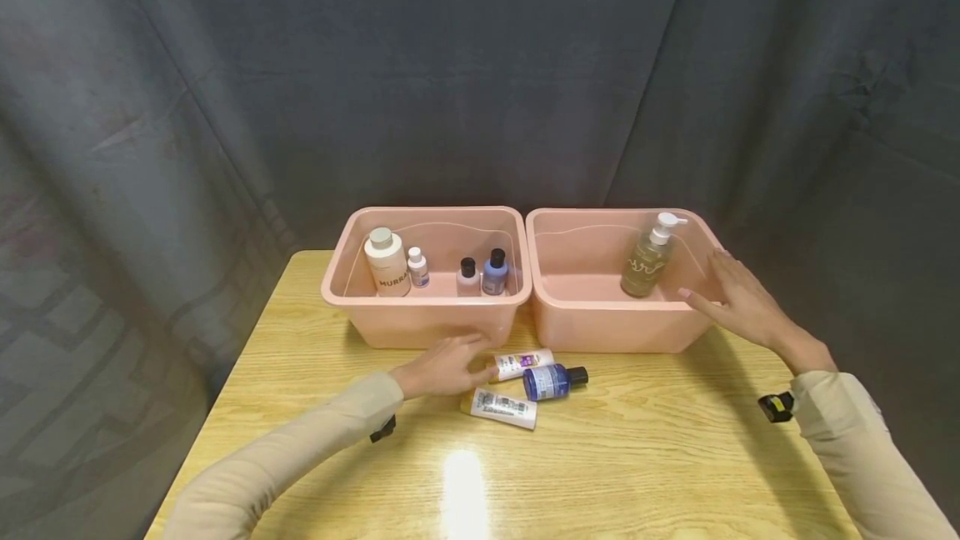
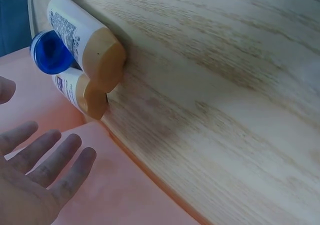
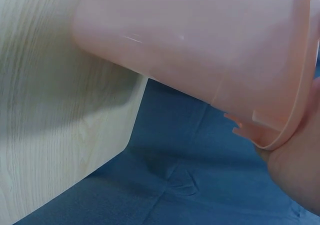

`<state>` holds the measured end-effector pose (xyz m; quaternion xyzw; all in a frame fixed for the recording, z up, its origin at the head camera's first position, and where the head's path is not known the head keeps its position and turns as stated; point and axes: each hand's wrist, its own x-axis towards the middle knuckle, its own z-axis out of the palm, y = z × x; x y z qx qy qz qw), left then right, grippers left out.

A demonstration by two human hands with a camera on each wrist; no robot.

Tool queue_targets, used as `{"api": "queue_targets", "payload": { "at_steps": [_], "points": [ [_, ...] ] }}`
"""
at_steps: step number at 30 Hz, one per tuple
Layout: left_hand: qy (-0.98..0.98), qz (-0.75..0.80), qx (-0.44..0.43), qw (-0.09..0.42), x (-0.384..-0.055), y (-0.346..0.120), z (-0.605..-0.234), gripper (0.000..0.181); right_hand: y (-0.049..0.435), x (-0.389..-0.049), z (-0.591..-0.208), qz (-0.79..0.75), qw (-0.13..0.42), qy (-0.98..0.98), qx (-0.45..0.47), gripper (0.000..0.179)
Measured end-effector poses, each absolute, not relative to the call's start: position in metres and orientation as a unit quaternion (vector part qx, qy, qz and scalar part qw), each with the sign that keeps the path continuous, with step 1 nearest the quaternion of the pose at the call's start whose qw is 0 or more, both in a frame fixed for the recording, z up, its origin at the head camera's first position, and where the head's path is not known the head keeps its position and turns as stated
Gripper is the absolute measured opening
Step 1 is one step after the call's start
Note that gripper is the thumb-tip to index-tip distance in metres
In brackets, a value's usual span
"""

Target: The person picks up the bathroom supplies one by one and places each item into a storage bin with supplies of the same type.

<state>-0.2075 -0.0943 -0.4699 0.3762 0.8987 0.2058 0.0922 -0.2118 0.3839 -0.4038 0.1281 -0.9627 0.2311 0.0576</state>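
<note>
My left hand (image 1: pixel 444 367) reaches over the table in front of the left pink bin (image 1: pixel 427 325). Its fingers are spread and hold nothing. Just past its fingertips lie a white tube with an orange cap (image 1: pixel 522 363), a second such tube (image 1: pixel 504 409) and a blue bottle with a black cap (image 1: pixel 547 382). In the left wrist view a gap shows between the fingers and the tubes. My right hand (image 1: pixel 750 302) rests on the front right corner of the right pink bin (image 1: pixel 611 330), fingers fairly straight and thumb over the rim. Its fingertips are hidden in the right wrist view.
A large white bottle (image 1: pixel 387 263), a small white bottle (image 1: pixel 418 268), a pinkish bottle (image 1: pixel 468 280) and a small blue-violet bottle (image 1: pixel 495 273) stand in the left bin. A pump bottle (image 1: pixel 647 263) leans in the right bin. Dark curtains (image 1: pixel 450 90) hang behind the wooden table (image 1: pixel 637 457).
</note>
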Motion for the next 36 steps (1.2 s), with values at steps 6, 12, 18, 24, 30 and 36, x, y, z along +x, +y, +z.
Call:
{"api": "queue_targets", "payload": {
  "at_steps": [6,12,18,24,30,36],
  "points": [
    [0.896,0.213,0.378,0.094,-0.209,-0.093,-0.473,0.056,0.385,-0.213,-0.405,0.229,0.056,-0.964,0.126,0.092],
    [0.89,0.238,0.376,0.103,-0.21,-0.091,-0.476,0.055,0.386,-0.214,-0.405,0.225,0.05,-0.966,0.118,0.091],
    [0.885,0.26,0.369,0.113,-0.212,-0.089,-0.482,0.052,0.386,-0.214,-0.406,0.23,0.05,-0.965,0.118,0.091],
    [0.887,0.272,0.355,0.114,-0.214,-0.085,-0.487,0.046,0.386,-0.214,-0.407,0.232,0.055,-0.964,0.119,0.091],
    [0.888,0.272,0.356,0.108,-0.218,-0.082,-0.493,0.035,0.385,-0.213,-0.406,0.233,0.053,-0.964,0.117,0.09],
    [0.885,0.283,0.351,0.114,-0.223,-0.081,-0.5,0.023,0.385,-0.212,-0.407,0.235,0.053,-0.964,0.117,0.091]
  ]
}}
